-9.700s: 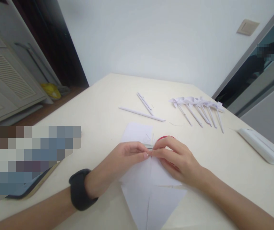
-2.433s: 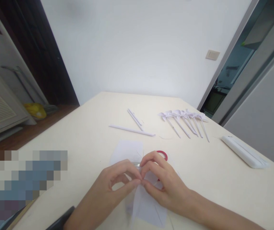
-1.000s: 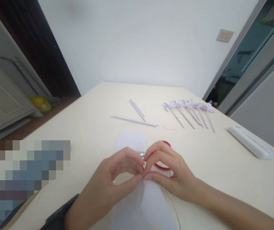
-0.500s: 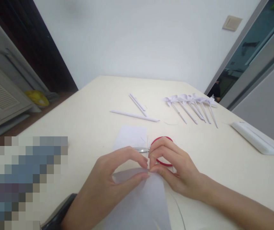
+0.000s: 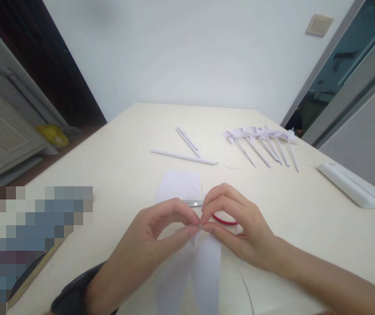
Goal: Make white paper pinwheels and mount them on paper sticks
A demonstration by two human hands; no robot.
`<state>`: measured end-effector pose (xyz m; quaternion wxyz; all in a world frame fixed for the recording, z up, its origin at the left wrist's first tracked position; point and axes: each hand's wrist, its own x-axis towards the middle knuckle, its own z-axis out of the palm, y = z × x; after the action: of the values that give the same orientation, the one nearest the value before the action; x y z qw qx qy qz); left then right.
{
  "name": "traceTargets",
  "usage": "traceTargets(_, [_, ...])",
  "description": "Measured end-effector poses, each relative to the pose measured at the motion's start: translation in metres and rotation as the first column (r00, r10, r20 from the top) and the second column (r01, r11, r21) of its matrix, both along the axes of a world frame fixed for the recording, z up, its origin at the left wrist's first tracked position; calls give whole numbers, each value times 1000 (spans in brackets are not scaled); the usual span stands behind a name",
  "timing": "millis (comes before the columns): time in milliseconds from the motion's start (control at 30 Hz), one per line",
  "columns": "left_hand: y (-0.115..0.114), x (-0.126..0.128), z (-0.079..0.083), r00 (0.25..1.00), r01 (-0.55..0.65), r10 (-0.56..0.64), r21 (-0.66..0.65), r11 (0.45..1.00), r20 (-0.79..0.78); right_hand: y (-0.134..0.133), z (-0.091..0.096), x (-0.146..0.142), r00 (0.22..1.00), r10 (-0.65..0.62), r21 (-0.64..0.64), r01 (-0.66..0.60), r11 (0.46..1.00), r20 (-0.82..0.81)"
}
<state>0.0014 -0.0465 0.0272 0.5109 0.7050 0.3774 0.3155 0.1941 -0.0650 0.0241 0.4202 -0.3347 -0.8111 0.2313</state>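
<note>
A thin white sheet of paper (image 5: 207, 271) hangs below my fingertips, with a gap between two long flaps and a small pointed fold at the top. My left hand (image 5: 164, 236) pinches its upper edge between thumb and fingers. Beside it, my right hand (image 5: 236, 223) also pinches at the same spot, the fingertips of both hands nearly touching. What exactly lies between the tips is too small to see. Just behind the right hand lie scissors (image 5: 194, 203) with red handles, partly hidden by that hand. A white paper piece (image 5: 179, 186) lies beyond the left hand.
Several white paper pinwheels (image 5: 261, 144) on paper sticks lie at the back right. Rolled paper sticks (image 5: 183, 156) rest at the middle back. A white oblong case (image 5: 353, 186) sits near the right edge. A thin wire (image 5: 245, 284) curves beside the sheet.
The sheet hung as one broad surface; now a gap shows between two flaps and a small fold sticks out at the top. Both hands have come slightly closer together.
</note>
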Motion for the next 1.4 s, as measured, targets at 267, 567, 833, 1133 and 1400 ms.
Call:
traceTargets(267, [-4,0,6,990,2,32,230,973,-141,1,-3,-1,999,-21,-76,19,997,-30])
traceTargets(567, [-2,-2,10,989,10,18,185,983,-150,0,-1,-2,997,-18,-108,10,994,-74])
traceTargets(833, [-4,0,9,991,15,16,227,974,-135,-2,0,-4,998,-16,-120,8,993,-63])
traceTargets(1133, [-8,-2,6,989,-18,84,476,879,-119,-3,0,-5,998,-38,-120,31,992,-55])
traceTargets(1400, [-7,-4,6,993,-20,68,424,906,-97,-2,6,-1,1000,-4,-140,6,990,10])
